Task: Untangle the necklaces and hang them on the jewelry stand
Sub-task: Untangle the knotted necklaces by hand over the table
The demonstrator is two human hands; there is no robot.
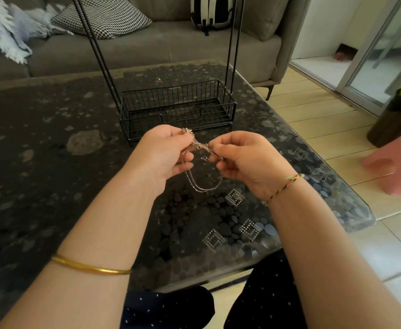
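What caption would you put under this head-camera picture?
Left hand and right hand pinch tangled necklaces above the table, before the wire jewelry stand.

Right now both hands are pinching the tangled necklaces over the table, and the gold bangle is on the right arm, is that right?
Not quite. The head view shows the gold bangle on the left arm; the right wrist has a woven thread bracelet. Otherwise yes: the left hand and right hand both pinch the tangled necklaces over the table.
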